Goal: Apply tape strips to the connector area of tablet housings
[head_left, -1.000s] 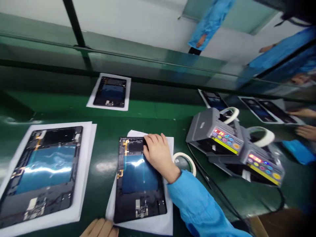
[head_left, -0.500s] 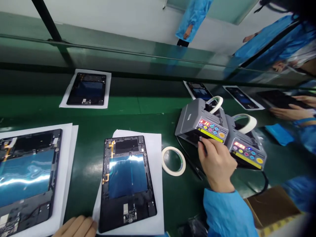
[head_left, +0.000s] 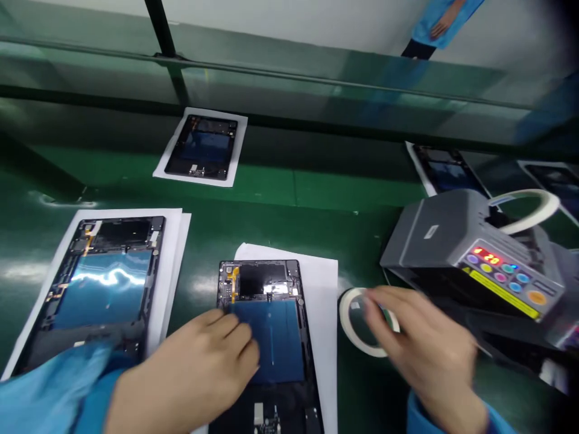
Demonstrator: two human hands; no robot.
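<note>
An opened tablet (head_left: 275, 343) with a blue battery lies on white paper (head_left: 323, 337) in front of me. Over its left side is my left hand (head_left: 194, 367), fingers curled inward and fingertips hidden. To the right, my right hand (head_left: 425, 343), blurred by motion, pinches a small pale piece of tape (head_left: 356, 305) at its fingertips. Below that hand a roll of cream tape (head_left: 350, 325) lies flat on the green table, partly covered by the fingers. A grey tape dispenser (head_left: 461, 241) with a lit red display stands behind my right hand.
Another opened tablet (head_left: 106, 283) on paper sits at the left, partly behind my sleeve. Further opened tablets (head_left: 201, 147) lie along the back. A second dispenser (head_left: 565, 289) shows at the right edge. Beyond the glass panel stands a person in blue (head_left: 447, 24).
My right hand has left the dispenser's front and moved left toward the tablet with the piece of tape. My left hand has risen from the bottom edge onto the tablet. The view has shifted left.
</note>
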